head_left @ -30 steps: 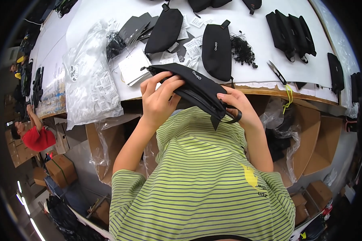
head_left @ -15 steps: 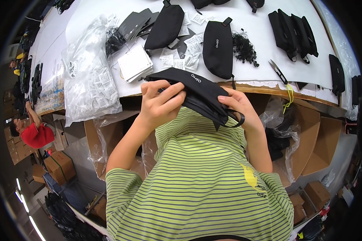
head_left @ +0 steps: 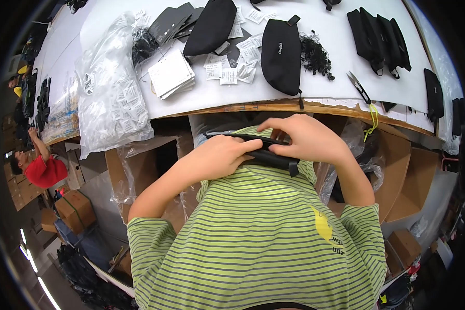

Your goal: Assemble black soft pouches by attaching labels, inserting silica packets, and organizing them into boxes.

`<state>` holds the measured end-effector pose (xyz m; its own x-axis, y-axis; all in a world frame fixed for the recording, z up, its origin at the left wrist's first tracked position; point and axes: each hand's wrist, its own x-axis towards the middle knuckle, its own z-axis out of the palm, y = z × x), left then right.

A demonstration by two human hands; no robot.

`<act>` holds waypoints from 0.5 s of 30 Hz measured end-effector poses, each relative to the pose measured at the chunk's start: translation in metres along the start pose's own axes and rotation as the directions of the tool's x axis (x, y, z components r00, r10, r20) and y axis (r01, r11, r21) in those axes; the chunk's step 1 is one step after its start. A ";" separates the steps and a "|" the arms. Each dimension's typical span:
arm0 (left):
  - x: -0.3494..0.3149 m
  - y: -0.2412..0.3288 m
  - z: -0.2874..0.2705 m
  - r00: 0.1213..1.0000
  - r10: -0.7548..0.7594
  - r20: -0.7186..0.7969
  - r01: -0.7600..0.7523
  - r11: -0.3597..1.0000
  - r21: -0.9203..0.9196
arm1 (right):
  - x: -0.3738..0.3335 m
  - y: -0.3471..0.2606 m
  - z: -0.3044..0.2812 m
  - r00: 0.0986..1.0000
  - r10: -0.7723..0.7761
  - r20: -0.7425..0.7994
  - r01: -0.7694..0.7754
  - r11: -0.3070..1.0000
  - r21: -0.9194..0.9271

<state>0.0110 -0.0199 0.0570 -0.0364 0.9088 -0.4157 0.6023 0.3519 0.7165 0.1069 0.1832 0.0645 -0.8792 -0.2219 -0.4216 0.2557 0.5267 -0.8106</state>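
A black fabric zip pouch (head_left: 275,158) is held against my striped shirt, just below the table's near edge. My left hand (head_left: 219,156) is closed round its left part, fingers reaching along the top. The right hand (head_left: 307,138) bends over from the other side, its fingertips at the pouch's upper edge and opening. Much of the pouch is hidden behind my fingers. On the table in front lies a similar black pouch (head_left: 281,58), with a heap of black cords (head_left: 315,55) beside it.
White cards (head_left: 170,75), small printed labels (head_left: 229,76) and a clear plastic bag (head_left: 116,101) lie leftward. Thread snips (head_left: 359,88) and standing black pouches (head_left: 378,41) are on the right. Open cardboard boxes (head_left: 398,170) sit under the table. A person in red (head_left: 45,170) is far left.
The pouch has come down and closer to my body, and its top has turned. My right hand has moved over its upper edge; my left has shifted lower along it.
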 end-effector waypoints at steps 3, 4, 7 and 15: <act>0.002 -0.004 -0.010 0.995 -0.097 -0.016 0.095 0.989 -0.113 | -0.003 0.005 -0.007 0.995 0.009 -0.095 0.000 0.996 0.092; 0.000 -0.003 -0.013 0.993 -0.111 -0.042 0.103 0.983 -0.155 | -0.005 0.006 -0.015 0.998 0.063 -0.011 -0.059 0.978 0.201; -0.009 -0.014 -0.015 0.995 -0.062 -0.072 0.047 0.980 -0.192 | -0.022 0.057 -0.001 0.947 -0.253 -0.196 0.273 0.959 0.081; -0.046 -0.054 -0.009 0.953 -0.232 -0.196 0.100 0.849 -0.518 | -0.022 0.065 0.058 0.968 0.046 -0.247 0.010 0.976 0.219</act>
<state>-0.0272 -0.0783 0.0425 -0.3301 0.8284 -0.4525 0.0947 0.5061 0.8573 0.1666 0.1748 -0.0023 -0.9386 0.0121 -0.3447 0.3290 0.3320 -0.8841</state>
